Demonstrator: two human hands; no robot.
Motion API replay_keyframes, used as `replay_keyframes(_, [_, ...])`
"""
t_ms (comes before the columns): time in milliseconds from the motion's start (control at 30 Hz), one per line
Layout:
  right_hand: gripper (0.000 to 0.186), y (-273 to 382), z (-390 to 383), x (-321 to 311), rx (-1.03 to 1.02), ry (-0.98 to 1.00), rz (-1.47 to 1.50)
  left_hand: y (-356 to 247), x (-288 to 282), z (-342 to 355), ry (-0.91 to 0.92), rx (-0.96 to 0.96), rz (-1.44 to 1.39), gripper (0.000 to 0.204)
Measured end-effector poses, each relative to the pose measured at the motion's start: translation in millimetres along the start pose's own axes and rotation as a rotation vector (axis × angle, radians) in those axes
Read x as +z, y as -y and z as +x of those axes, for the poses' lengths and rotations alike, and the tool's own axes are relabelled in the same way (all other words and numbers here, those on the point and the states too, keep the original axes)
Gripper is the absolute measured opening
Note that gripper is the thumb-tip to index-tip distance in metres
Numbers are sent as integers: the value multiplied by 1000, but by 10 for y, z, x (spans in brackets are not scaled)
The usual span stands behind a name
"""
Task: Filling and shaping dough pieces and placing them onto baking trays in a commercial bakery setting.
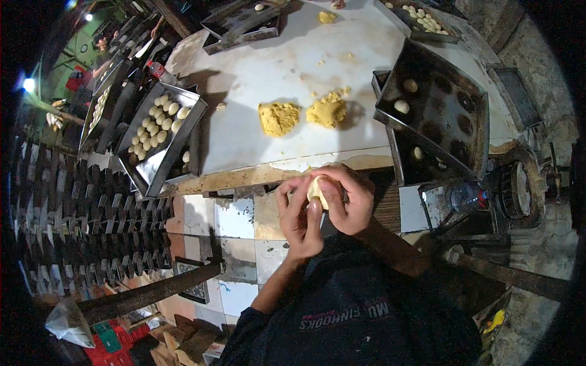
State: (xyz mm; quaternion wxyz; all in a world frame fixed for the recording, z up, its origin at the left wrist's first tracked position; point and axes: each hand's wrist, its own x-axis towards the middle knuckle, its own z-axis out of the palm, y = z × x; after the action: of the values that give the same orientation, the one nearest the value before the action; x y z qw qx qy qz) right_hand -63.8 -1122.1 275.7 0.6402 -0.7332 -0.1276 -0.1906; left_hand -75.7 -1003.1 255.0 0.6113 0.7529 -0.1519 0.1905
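Observation:
In front of my chest, just off the table's near edge, both hands meet around a small pale piece of dough [317, 190]. My left hand [299, 222] is closed on it from the left, thumb pressed against its near side. Curled over its right side are the fingers and thumb of my right hand [349, 200]. Fingers cover much of the dough, so its full shape is hidden. Beyond my hands, two crumbly yellow mounds, a left mound [278, 119] and a right mound [327, 112], sit on the white table [244, 79].
At left, a metal tray [176, 146] holding several pale dough balls [160, 124] rests on another. Stacked dark trays [444, 97] with a few balls stand at right. Further trays and a small yellow lump [326, 17] lie at the far side. A bottle [157, 70] stands left.

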Motion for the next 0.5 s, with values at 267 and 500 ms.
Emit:
replay_keyframes(267, [21,-489,-78,1180,-136,146,-314,154,-964,-231,-5,-557,-228,38])
replay_keyframes(500, [21,-654,-157,1355,-24,308,-150,703,-1126,-529,-96,-914,-931,34])
